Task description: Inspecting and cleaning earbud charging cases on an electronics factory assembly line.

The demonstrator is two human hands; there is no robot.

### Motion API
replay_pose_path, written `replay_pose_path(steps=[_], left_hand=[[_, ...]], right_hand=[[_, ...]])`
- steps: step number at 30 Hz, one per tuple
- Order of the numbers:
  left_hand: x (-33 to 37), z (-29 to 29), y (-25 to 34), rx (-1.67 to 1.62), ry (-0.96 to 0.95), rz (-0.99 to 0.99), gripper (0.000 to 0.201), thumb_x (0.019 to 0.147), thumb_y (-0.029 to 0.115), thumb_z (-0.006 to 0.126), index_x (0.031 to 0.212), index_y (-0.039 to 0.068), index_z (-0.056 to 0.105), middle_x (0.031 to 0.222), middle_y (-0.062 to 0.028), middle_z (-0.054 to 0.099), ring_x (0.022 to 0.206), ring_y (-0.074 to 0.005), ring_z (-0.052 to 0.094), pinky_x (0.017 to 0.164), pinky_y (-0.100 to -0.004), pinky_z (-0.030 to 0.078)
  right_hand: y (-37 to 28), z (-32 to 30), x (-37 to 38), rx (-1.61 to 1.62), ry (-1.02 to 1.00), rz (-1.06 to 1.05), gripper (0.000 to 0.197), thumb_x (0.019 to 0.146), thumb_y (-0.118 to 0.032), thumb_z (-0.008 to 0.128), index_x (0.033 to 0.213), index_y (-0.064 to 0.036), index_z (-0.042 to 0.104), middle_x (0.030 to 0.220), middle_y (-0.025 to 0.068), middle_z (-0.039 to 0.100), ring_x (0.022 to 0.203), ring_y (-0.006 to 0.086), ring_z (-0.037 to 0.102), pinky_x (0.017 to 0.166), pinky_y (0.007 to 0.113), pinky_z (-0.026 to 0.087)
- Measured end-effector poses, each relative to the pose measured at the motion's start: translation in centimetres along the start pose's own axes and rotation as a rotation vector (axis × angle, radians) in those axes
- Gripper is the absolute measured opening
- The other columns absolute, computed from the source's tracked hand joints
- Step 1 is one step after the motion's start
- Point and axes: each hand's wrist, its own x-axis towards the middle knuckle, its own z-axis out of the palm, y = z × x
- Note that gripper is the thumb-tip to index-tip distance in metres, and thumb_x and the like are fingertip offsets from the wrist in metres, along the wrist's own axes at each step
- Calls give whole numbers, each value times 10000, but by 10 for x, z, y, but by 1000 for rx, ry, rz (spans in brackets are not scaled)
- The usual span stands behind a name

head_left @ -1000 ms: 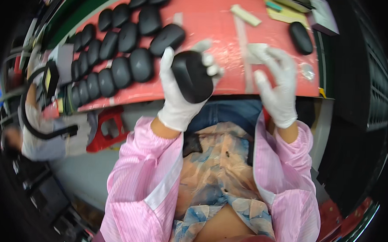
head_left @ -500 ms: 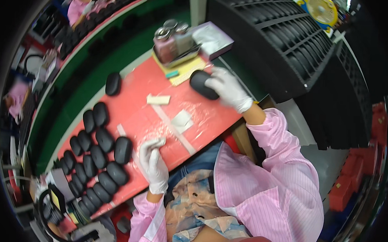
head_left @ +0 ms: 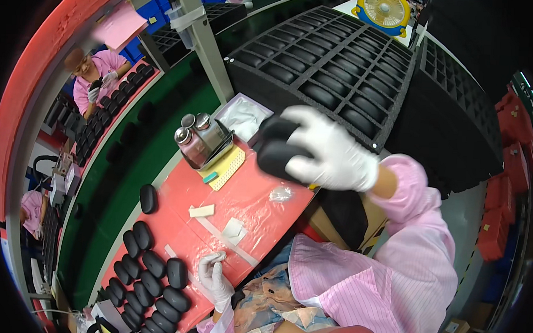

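My right hand (head_left: 332,151), white-gloved and blurred, is raised over the table's right end beside the black tray. Its fingers grip two black rounded cases (head_left: 283,160), one against the other. My left hand (head_left: 216,280), also gloved, rests at the table's near edge with its fingers loosely curled and apart, holding nothing that shows. Left of it, several black cases (head_left: 152,283) stand in rows on the red table (head_left: 182,189). Another black case (head_left: 148,199) sits alone at the far edge.
A large black compartment tray (head_left: 318,70) full of black cases stands at the far right. Metal-topped bottles (head_left: 199,141) sit in a holder near a yellow pad (head_left: 229,169) and a box with white cloth (head_left: 243,118). Other people (head_left: 101,79) work at the far left.
My right hand has risen toward the tray, and two cases now show in it where one showed before. The view has swung toward the tray. My left hand stays at the table edge.
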Motion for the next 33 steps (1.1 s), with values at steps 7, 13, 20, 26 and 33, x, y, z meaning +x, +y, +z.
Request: replay_pose_path(steps=[7, 13, 20, 26, 33], left_hand=[[-3, 8, -4, 132, 18, 31, 229, 850, 129, 653, 1006, -27, 588, 953, -129, 635, 903, -223, 616, 878, -359, 486], [0, 14, -9, 234, 1, 60, 179, 859, 69, 594, 998, -43, 579, 948, -134, 628, 890, -213, 610, 852, -338, 492], [1, 17, -5, 442, 45, 14, 155, 804, 0, 545, 941, -26, 612, 925, -115, 647, 870, -185, 609, 827, -307, 482], [4, 29, 16, 516, 85, -22, 167, 762, 24, 594, 919, -10, 641, 894, -123, 671, 863, -243, 653, 810, -326, 506], [-11, 32, 37, 600, -65, -67, 204, 840, 15, 594, 1042, -9, 621, 1005, -122, 661, 972, -225, 639, 891, -328, 485]], right_hand=[[186, -209, 8, -1057, 353, 207, 465, 874, -403, 570, 981, 42, 648, 1320, 232, 466, 1179, 389, 497, 1008, 423, 410], [351, -295, -39, -1477, 80, 444, 509, 888, -388, 582, 1069, 84, 644, 1384, 316, 383, 1232, 410, 456, 1058, 412, 376], [457, -304, -75, -777, 119, 558, 523, 979, -326, 428, 1410, -31, 397, 1403, 233, 444, 1323, 396, 372, 1079, 402, 331], [558, -293, -64, -809, 255, 680, 717, 973, -524, 423, 1491, -49, 279, 1529, 196, 287, 1389, 337, 333, 1140, 383, 258], [469, -221, -9, -1298, 138, 830, 924, 903, -652, 458, 1444, 79, 295, 1471, 269, 357, 1429, 396, 209, 1168, 415, 188]])
